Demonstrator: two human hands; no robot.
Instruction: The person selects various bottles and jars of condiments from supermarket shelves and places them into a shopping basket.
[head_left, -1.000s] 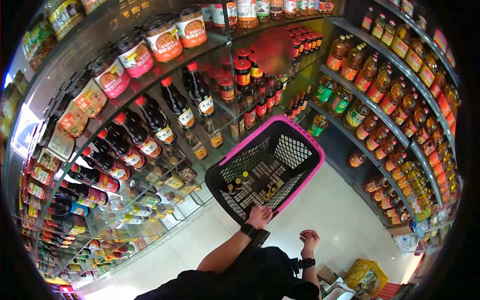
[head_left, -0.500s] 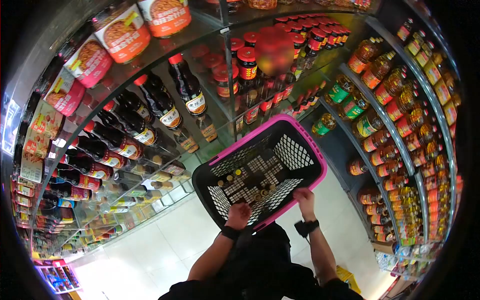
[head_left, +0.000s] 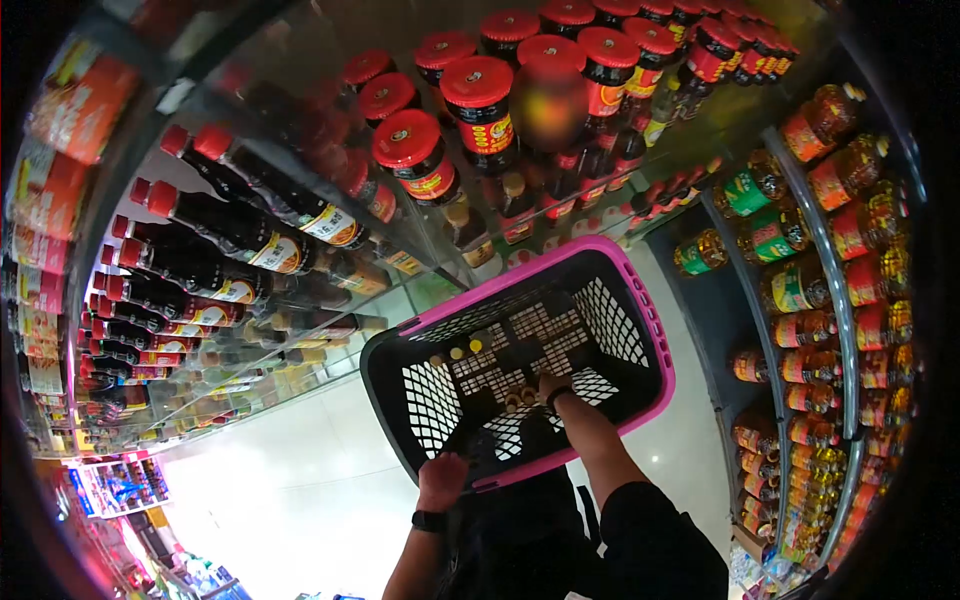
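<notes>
A black basket with a pink rim (head_left: 663, 385) stands in front of me, tilted in the view. My right hand (head_left: 550, 384) reaches down inside it, beside several brown-capped bottles (head_left: 522, 399); its fingers are too small and dark to make out what they hold. More bottles with pale and yellow caps (head_left: 457, 353) stand at the basket's left inner side. My left hand (head_left: 442, 480) is closed at the near left edge of the basket; whether it grips the rim is hidden.
Dark bottles with red caps (head_left: 240, 235) line the left shelves. Red-lidded jars (head_left: 478, 100) stand on the shelf ahead. Oil bottles (head_left: 790, 285) fill the curved-looking shelves at the right. A pale tiled floor (head_left: 300, 480) lies below.
My right hand has moved from the basket's right rim down into the basket. My left hand has shifted left and down. The view has moved nearer the red-lidded jars.
</notes>
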